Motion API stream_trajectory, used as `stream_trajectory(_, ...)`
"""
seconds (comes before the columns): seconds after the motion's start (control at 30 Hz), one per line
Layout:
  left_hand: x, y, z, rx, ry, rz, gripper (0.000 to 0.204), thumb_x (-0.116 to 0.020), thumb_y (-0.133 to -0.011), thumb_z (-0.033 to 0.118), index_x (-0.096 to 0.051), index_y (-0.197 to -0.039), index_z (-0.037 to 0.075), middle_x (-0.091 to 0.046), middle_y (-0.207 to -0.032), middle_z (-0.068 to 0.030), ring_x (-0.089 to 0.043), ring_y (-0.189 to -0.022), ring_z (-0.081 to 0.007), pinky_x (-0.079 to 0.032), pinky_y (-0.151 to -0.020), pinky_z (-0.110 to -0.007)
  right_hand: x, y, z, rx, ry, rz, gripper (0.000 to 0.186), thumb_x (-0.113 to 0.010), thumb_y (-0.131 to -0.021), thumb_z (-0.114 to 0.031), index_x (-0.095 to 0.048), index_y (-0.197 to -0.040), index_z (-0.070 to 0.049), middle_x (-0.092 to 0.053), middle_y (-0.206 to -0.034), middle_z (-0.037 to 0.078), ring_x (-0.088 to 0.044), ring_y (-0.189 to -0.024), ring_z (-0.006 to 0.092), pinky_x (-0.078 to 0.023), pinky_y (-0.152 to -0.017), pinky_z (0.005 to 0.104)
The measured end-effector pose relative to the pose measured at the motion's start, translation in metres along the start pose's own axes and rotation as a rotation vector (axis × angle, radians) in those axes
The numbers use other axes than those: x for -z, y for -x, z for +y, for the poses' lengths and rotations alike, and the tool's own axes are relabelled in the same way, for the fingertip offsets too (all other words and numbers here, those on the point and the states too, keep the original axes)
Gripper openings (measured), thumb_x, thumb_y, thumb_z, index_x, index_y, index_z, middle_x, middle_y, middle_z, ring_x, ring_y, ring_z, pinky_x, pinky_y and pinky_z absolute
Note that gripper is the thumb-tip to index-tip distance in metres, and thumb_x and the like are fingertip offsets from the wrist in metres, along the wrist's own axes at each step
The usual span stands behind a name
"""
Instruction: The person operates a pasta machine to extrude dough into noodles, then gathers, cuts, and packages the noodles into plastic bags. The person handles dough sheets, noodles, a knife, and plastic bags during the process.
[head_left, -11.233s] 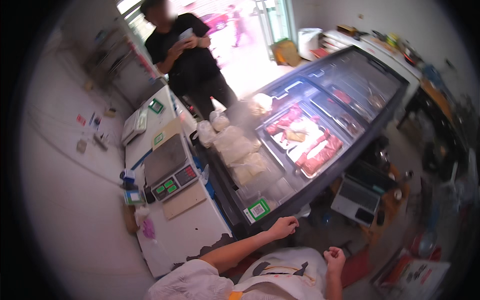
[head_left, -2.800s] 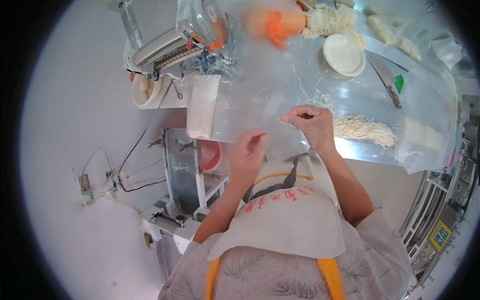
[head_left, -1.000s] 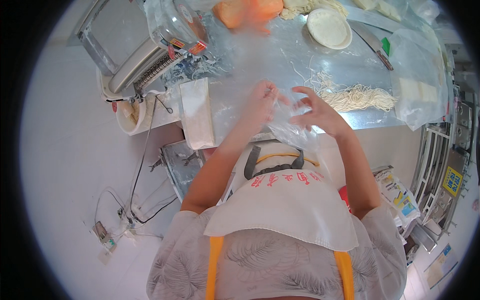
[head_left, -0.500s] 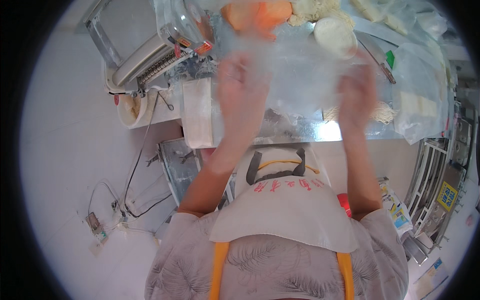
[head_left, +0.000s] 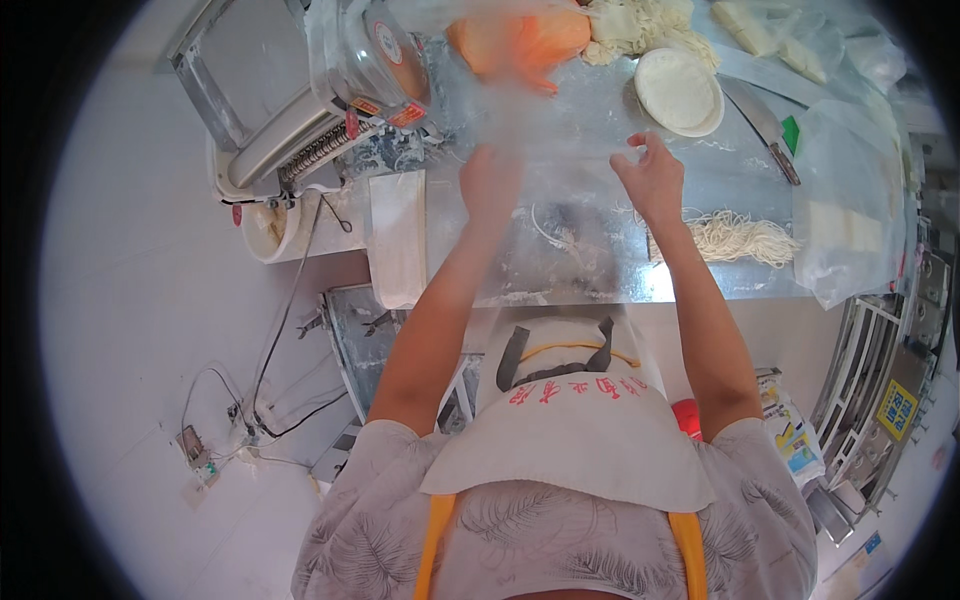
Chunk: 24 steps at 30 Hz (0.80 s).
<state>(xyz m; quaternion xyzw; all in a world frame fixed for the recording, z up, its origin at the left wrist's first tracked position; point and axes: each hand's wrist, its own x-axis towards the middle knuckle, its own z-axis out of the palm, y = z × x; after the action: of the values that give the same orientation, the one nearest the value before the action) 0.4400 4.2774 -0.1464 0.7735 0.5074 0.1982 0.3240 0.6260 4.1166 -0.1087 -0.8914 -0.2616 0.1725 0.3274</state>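
Observation:
My left hand is raised over the steel worktop, its curled fingers hazy in a blurred patch of the picture. My right hand is level with it, thumb and fingers bent in a pinch. A faint, nearly see-through sheet of plastic appears stretched between them, apparently a bag gripped by both. Below my right hand lies a heap of cut noodles. A floury pale board is left of my left hand. A round white dish of flour stands beyond my right hand.
A steel roller machine stands upper left, beside a white tub. Orange bagged items and dough skins are at the back. A knife and bagged white blocks lie at right. Cables hang at left.
Both hands have risen from low over the worktop and spread apart, then dropped slightly in the last half second. The plastic that was crumpled between them now looks stretched and faint.

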Motion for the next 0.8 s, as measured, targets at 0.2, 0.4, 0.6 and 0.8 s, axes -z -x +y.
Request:
stream_trajectory(0.2, -0.015, -0.029, -0.009, 0.082, -0.204, -0.089, 0.035, -0.06, -0.089, 0.034, -0.075, -0.089, 0.003, -0.073, -0.091, -0.0241, -0.07, -0.091, -0.0455, -0.055, -0.082, -0.056, -0.002, 0.007, -0.046, 0.568, 0.306, 0.373, 0.036, -0.073, -0.08, -0.02, -0.068, -0.113, -0.006, -0.069, -0.097, 0.013, -0.067, -0.097, 0.0326, -0.052, -0.087, 0.0439)
stream_trajectory(0.4, -0.02, -0.042, -0.017, 0.016, -0.328, -0.136, 0.031, -0.063, -0.088, 0.028, -0.073, -0.098, 0.001, -0.073, -0.093, -0.0248, -0.07, -0.091, -0.0476, -0.055, -0.081, -0.054, -0.104, -0.012, -0.007, 0.617, 0.136, -0.256, 0.039, -0.071, -0.081, -0.014, -0.067, -0.12, -0.008, -0.071, -0.1, 0.013, -0.068, -0.104, 0.0354, -0.054, -0.09, 0.0491)
stream_trajectory(0.6, -0.005, -0.015, -0.013, -0.623, -0.555, 0.122, 0.044, -0.072, -0.084, 0.016, -0.058, -0.124, 0.0, -0.065, -0.12, -0.023, -0.063, -0.114, -0.0418, -0.052, -0.097, -0.048, -0.127, -0.033, -0.008, 0.398, 0.554, -0.41, 0.057, -0.068, -0.088, -0.02, -0.057, -0.143, -0.019, -0.064, -0.131, 0.016, -0.065, -0.117, 0.0382, -0.055, -0.095, 0.0518)
stream_trajectory(0.8, -0.05, -0.035, -0.02, -0.329, -0.314, -0.356, 0.045, -0.075, -0.083, 0.014, -0.056, -0.121, -0.001, -0.06, -0.124, -0.0214, -0.06, -0.116, -0.0416, -0.052, -0.099, -0.046, -0.127, -0.049, -0.015, 0.484, 0.686, -0.444, 0.068, -0.067, -0.089, -0.022, -0.048, -0.154, -0.028, -0.054, -0.147, 0.014, -0.059, -0.127, 0.0385, -0.052, -0.1, 0.0528)
